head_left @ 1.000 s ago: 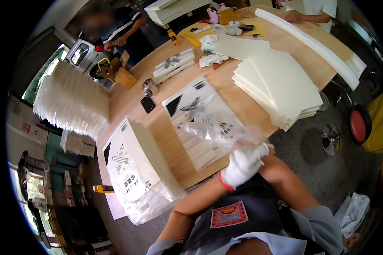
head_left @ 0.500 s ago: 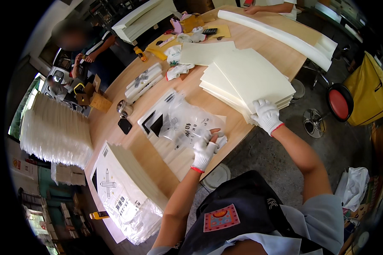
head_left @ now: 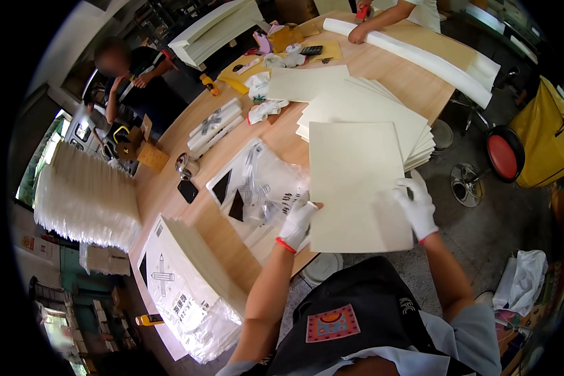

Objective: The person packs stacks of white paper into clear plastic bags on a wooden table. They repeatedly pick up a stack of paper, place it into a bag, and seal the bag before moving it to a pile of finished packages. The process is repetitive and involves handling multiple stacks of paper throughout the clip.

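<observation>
A sheaf of cream paper (head_left: 357, 182) is held up in front of me, over the table's near edge. My left hand (head_left: 297, 224), in a white glove with bare fingertips, closes on its left edge. At the right edge, my gloved right hand (head_left: 416, 203) grips the paper with bent fingers. Just left of my left hand, a clear printed plastic bag (head_left: 266, 188) lies flat on more bags. Behind the held sheaf, a fanned stack of cream paper (head_left: 382, 109) rests on the table, partly covered by it.
Filled paper packs (head_left: 182, 288) stand at the near left, and a tall pile of packs (head_left: 84, 194) at the far left. A phone (head_left: 187, 191) and rolled bags (head_left: 214, 127) lie on the table (head_left: 160, 182). Co-workers are at the far side; one touches a white roll (head_left: 413, 59).
My right hand has drawn a sheaf off the stack toward me, and my left hand now meets its left edge. The far co-worker's hand has moved onto the white roll with a red tool.
</observation>
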Demonstrator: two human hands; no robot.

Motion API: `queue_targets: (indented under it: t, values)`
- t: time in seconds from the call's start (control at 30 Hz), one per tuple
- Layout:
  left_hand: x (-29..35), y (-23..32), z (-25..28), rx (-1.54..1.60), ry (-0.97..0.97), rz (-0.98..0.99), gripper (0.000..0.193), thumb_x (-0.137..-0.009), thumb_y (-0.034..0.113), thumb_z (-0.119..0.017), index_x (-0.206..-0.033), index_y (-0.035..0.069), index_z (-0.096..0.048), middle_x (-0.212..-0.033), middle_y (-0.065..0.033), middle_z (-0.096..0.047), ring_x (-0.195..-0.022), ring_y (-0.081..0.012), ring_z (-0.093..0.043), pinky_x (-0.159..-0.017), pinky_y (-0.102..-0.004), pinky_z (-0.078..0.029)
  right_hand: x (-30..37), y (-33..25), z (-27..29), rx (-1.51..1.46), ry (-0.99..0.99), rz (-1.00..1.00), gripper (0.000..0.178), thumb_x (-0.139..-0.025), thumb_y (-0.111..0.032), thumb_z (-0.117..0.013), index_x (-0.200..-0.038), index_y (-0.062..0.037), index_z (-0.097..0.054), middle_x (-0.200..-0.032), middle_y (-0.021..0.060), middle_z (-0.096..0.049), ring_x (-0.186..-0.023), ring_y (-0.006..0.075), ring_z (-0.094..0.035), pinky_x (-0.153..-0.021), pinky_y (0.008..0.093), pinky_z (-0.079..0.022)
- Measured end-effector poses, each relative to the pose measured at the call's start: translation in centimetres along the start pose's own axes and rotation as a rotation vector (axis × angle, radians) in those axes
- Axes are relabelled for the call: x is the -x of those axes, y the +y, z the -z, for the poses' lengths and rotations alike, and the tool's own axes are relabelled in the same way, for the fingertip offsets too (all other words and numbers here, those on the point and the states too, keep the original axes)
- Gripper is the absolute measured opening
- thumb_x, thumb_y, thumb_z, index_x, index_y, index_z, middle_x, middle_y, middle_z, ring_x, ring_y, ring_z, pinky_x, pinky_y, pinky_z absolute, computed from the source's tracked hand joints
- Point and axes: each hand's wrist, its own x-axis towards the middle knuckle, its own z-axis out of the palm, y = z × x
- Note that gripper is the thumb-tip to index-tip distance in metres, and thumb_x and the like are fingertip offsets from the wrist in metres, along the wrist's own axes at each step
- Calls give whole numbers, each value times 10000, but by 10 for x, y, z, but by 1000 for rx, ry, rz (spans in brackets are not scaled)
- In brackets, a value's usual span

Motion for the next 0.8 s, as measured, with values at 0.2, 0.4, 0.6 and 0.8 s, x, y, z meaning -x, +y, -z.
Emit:
queue_targets:
  t: [0.2, 0.4, 0.6, 0.8]
  values:
    - [21, -26, -45, -1027, -55, -405, 500, -796, 106, -587, -1249, -30, -425, -1241, -233, -513, -1029, -318, -582, -819, -380, -490, 10, 12, -45, -314, -244, 229, 435, -905, -288, -543, -1225, 7, -526, -1226, 147, -565, -1122, 184, -530, -930, 316, -416]
    - [27, -6, -33, -531, -77, -230, 649, -853, 254, -586, -1396, 36, -306, -1273, -234, -489, -753, -220, -614, -730, -364, -512, 24, -22, -34, 117, -115, 189, 343, -876, -313, -554, -1092, -52, -606, -1014, 167, -644, -871, 305, -643, -759, 358, -484]
    - [64, 73, 84, 290, -17, -396, 576, -932, 240, -484, -1445, 88, -273, -1464, -103, -336, -818, -156, -618, -849, -349, -491, 22, -81, -22, 920, -424, 725, 236, -845, -310, -544, -919, -99, -621, -823, 106, -613, -678, 280, -625, -575, 409, -505]
    - [111, 31, 10, -604, -37, -408, 605, -870, 158, -591, -1407, 48, -334, -1220, -120, -574, -1037, -218, -587, -880, -318, -452, -11, -95, -72, 872, -853, 715, 270, -852, -317, -521, -928, -98, -661, -885, 129, -661, -724, 294, -648, -599, 372, -511]
